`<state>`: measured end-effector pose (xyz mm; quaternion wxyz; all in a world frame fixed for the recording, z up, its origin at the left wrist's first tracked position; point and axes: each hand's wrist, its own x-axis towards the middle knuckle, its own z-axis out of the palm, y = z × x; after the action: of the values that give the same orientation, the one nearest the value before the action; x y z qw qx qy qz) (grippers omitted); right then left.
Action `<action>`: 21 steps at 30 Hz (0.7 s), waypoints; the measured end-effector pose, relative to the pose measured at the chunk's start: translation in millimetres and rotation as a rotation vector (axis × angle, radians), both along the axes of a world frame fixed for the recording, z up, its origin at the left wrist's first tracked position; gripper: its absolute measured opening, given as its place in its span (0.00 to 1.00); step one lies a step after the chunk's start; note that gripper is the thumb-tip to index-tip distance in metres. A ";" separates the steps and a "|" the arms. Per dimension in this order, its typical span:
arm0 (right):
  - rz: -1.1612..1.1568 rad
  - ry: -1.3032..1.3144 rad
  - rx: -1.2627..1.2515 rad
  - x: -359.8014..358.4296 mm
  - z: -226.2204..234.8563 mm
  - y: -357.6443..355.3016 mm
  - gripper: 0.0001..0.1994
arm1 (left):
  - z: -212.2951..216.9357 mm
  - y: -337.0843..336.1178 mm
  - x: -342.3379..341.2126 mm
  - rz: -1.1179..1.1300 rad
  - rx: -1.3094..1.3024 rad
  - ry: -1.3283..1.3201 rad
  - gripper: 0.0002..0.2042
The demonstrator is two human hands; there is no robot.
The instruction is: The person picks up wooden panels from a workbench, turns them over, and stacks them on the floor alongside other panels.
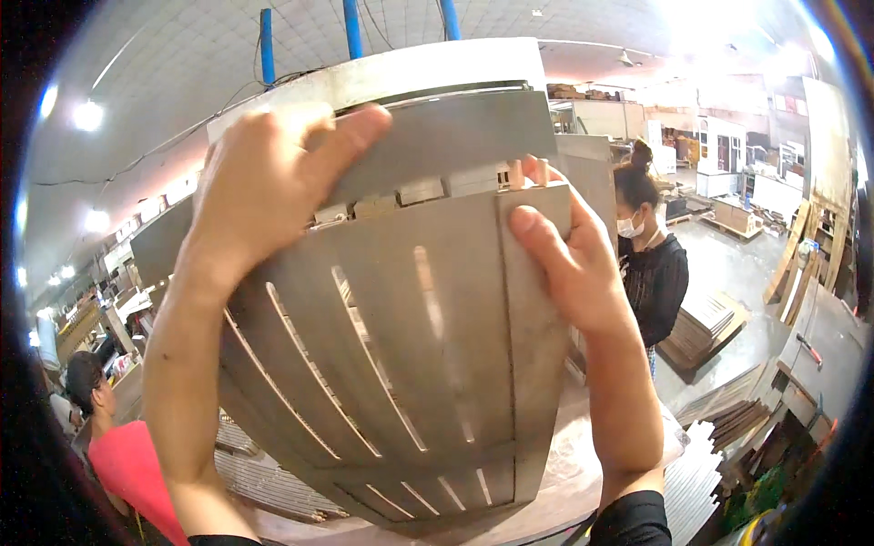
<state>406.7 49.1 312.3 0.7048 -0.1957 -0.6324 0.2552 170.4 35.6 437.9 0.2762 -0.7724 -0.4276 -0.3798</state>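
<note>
A large grey slatted panel (pixel 464 264) stands upright in front of me, with long narrow gaps between its slats and a shorter slatted section at its bottom. Along its top edge are tenon-like ends, and two pale wooden dowels (pixel 531 173) stick up at the right corner. My left hand (pixel 259 187) is closed around the left part of a grey rail (pixel 455 132), its thumb along the face. That rail sits just above the panel, with a gap between them. My right hand (pixel 583 259) grips the panel's right upright at the top, thumb in front and fingers behind.
Beneath the panel is a worktable (pixel 569 455). Stacked grey strips (pixel 264 469) lie at lower left. A masked person (pixel 655 273) stands to the right; another in a pink shirt (pixel 137 464) is at left. Stacked boards (pixel 701 337) and leaning planks (pixel 801 255) occupy the right side.
</note>
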 end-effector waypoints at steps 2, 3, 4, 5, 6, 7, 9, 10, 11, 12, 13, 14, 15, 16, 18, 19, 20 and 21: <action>-0.187 -0.088 0.179 -1.9 -0.9 10.3 0.26 | 4.1 1.9 -1.1 -0.165 -0.006 -0.098 0.30; -0.133 -0.076 0.134 -1.1 -0.2 5.1 0.26 | 4.7 -3.0 -1.3 -0.158 -0.010 -0.057 0.29; -0.127 -0.077 0.131 -2.0 0.0 0.9 0.26 | 4.2 -6.6 -0.9 -0.144 -0.015 -0.021 0.29; -0.090 -0.047 0.101 -3.2 0.0 -3.2 0.27 | 0.6 0.9 -3.7 -0.072 0.048 0.046 0.29; -0.054 -0.017 0.072 -4.1 -0.3 -4.5 0.28 | -0.1 0.4 -3.7 -0.067 0.045 0.044 0.29; -0.052 -0.018 0.070 -3.3 -0.6 -4.1 0.28 | 0.0 -1.5 -1.9 -0.050 0.032 0.037 0.29; -0.048 -0.035 0.052 -1.1 -1.0 -2.2 0.28 | -1.1 -3.3 -0.3 -0.034 0.020 0.030 0.28; -0.053 -0.034 0.054 0.4 -1.1 0.4 0.28 | -1.7 -4.0 -0.3 -0.022 0.037 0.037 0.28; -0.065 -0.058 0.085 1.9 -1.8 4.5 0.28 | -2.1 -4.6 -0.2 -0.009 0.054 0.043 0.28; -0.078 -0.081 0.116 3.6 -1.1 6.3 0.28 | -3.2 -2.5 -0.4 -0.013 0.057 0.045 0.28; -0.081 -0.079 0.116 4.3 1.3 4.8 0.28 | -5.6 2.4 -1.7 -0.086 0.125 0.018 0.28; -0.067 -0.112 0.125 4.9 5.0 2.5 0.27 | -7.0 4.9 -2.5 -0.159 0.193 -0.010 0.30; -0.060 -0.128 0.132 4.9 11.0 5.6 0.27 | -7.4 4.5 -2.7 -0.159 0.193 -0.008 0.30; -0.052 -0.145 0.137 5.2 16.4 9.5 0.27 | -7.9 4.8 -2.3 -0.166 0.198 -0.005 0.30; 0.124 0.215 0.299 3.7 35.2 32.1 0.26 | -9.8 8.9 0.3 -0.179 0.195 -0.002 0.30; 0.114 0.213 0.298 4.1 47.9 30.9 0.26 | -8.7 8.9 2.4 -0.170 0.190 0.000 0.30; 0.413 0.276 0.308 1.7 61.8 24.9 0.28 | -7.5 8.6 2.5 -0.154 0.186 0.007 0.29; 0.714 0.336 0.315 1.1 69.5 22.4 0.30 | -7.4 10.0 1.6 -0.159 0.185 0.011 0.29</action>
<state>407.8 71.5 381.9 0.6868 0.1898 -0.5679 0.4120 172.0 45.6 430.5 0.3177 -0.7770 -0.3266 -0.4343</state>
